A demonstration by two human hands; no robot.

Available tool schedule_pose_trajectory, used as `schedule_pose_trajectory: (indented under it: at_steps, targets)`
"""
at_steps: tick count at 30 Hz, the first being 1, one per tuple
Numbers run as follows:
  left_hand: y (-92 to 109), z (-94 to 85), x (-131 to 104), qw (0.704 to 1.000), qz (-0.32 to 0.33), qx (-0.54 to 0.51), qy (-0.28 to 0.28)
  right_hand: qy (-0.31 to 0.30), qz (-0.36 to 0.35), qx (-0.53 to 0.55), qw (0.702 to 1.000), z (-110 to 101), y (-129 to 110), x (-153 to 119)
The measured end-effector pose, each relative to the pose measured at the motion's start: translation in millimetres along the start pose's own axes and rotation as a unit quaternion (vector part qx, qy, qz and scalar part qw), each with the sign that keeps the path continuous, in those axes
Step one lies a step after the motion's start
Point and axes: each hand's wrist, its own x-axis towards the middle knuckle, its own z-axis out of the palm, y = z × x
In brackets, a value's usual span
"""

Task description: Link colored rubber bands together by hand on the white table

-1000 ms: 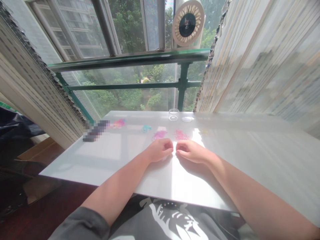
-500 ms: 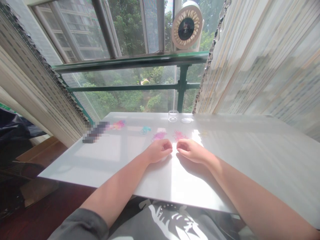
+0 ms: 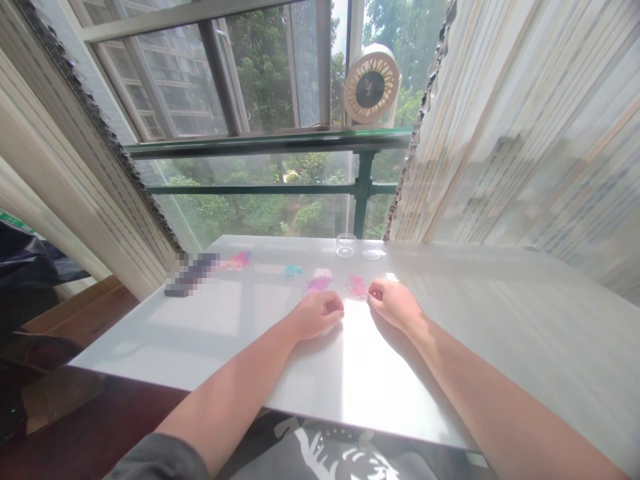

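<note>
Here, pink tangle [image 3: 357, 287] lies just left of right hand [image 3: 393, 302], slightly farther from left hand [image 3: 316, 315]; both hands curled, whether pinching anything I cannot tell.

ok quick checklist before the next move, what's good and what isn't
1. Left hand free of the purple pile: cannot tell; it sits right at the pile's near side.
2. Right hand close to the pink pile: ok, at its right edge.
3. Contents of both hands confirmed: cannot tell; the curled fingers hide anything small.
4. Purple and pink piles separate: ok, bare table shows between them.
5. Turquoise pile away from both hands: ok.
6. Clear round container upright: ok, near the far edge.
</note>
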Motion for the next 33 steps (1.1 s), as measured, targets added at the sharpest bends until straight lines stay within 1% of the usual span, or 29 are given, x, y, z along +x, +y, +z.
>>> schedule_pose_trajectory:
  at_steps: [5,8,10,13,15,19,21,24,26,28,31,33]
  targets:
    - [-3.2,-3.5,1.1,1.000,-0.006,0.001,0.018,-0.005,0.011,0.053,0.999,-1.4,7.1,0.7]
    - [-6.7,-10.3,0.7,0.999,-0.002,0.002,0.039,-0.002,0.023,0.102,0.995,-4.2,4.4,-2.6]
    - [-9.7,-18.0,-0.9,0.998,-0.003,0.018,0.056,-0.032,0.000,0.140,0.990,-5.7,-1.2,-7.0]
    - [-18.2,-35.5,-4.5,0.994,-0.031,0.067,0.077,-0.118,-0.080,0.170,0.975,-6.8,-11.2,-15.1]
    - [-28.8,-51.4,-6.3,0.989,-0.062,0.102,0.091,-0.142,-0.108,0.175,0.968,-6.7,-15.9,-19.5]
    - [-61.7,-91.1,-7.0,0.966,-0.143,0.160,0.143,-0.155,-0.109,0.185,0.964,-5.7,-19.0,-22.7]
    - [-81.5,-109.7,-8.4,0.934,-0.228,0.199,0.191,-0.157,-0.103,0.183,0.965,-5.4,-19.1,-22.4]
    - [-109.5,-127.7,-14.9,0.900,-0.285,0.211,0.254,-0.159,-0.090,0.178,0.967,-5.6,-19.7,-21.9]
    - [-124.1,-132.1,-20.3,0.882,-0.312,0.212,0.283,-0.160,-0.085,0.173,0.968,-6.1,-20.3,-22.1]
    - [-134.0,-132.2,-23.8,0.867,-0.330,0.215,0.303,-0.160,-0.088,0.171,0.968,-6.5,-20.6,-22.6]
    - [-141.0,-129.7,-23.5,0.855,-0.347,0.224,0.315,-0.160,-0.096,0.168,0.968,-6.3,-20.2,-22.6]
    - [-142.1,-128.3,-21.2,0.853,-0.350,0.227,0.313,-0.159,-0.098,0.164,0.969,-5.5,-19.7,-22.0]
